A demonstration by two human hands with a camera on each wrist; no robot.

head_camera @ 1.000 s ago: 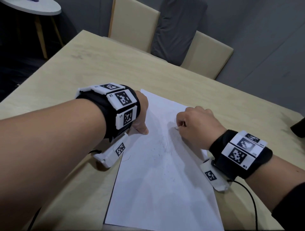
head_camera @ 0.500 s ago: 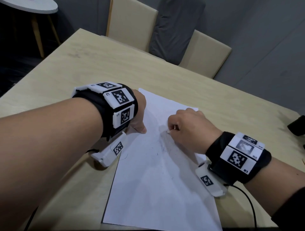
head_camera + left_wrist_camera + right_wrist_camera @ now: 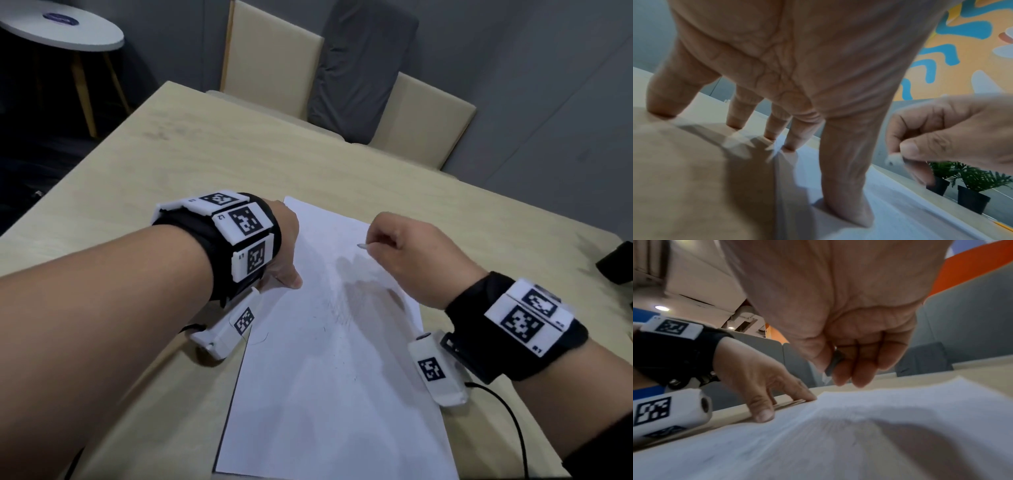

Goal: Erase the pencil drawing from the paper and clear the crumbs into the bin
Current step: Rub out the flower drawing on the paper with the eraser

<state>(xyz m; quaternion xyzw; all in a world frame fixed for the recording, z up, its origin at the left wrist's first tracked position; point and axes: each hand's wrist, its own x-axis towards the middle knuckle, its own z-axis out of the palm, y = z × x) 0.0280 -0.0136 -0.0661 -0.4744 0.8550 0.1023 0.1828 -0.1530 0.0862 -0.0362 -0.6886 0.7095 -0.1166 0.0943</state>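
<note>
A white sheet of paper lies on the wooden table, with faint pencil marks and dark crumbs near its middle. My left hand presses the paper's left edge with straight spread fingers, thumb on the sheet. My right hand is lifted off the paper above its upper right part and pinches a small grey eraser between thumb and fingers. The left wrist view shows the eraser in that pinch; the right wrist view shows it above the paper.
Two beige chairs stand behind the table, one with a grey cloth over it. A white round side table is at the far left. A dark object sits at the table's right edge. Potted plants show in the left wrist view.
My right hand has lifted the eraser off the paper and drawn it up and to the right, away from the pencil marks. The left hand keeps pressing the paper's edge.
</note>
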